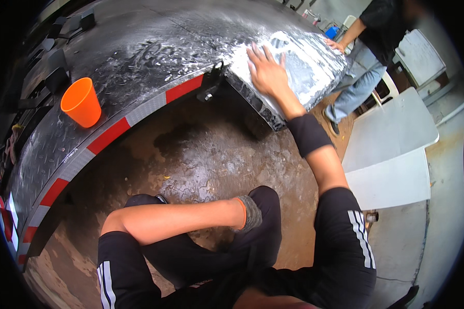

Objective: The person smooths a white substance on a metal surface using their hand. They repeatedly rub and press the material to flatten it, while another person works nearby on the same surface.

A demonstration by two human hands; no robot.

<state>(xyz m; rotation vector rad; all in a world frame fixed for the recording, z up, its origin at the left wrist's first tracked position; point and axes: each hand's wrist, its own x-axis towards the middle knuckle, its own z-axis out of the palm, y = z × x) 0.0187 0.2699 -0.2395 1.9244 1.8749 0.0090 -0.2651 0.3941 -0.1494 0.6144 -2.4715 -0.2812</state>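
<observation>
My bare right hand [267, 70] lies flat, fingers spread, on a dark slab [301, 67] whose top is smeared with white foam or powder. The slab adjoins the edge of a black metal platform [139, 54], also streaked with white. My left hand [251, 213] wears a grey knit glove with an orange cuff. It is at my bent knee, and its fingers are hidden. An orange plastic cup [81, 102] stands on the platform to the left, away from both hands.
Red and silver tape [108, 135] lines the platform's edge. A co-worker in jeans [363, 72] stands at far right, a hand [335, 46] by the slab. Pale panels [392, 131] are on the right. Below is a wet brown floor [191, 167].
</observation>
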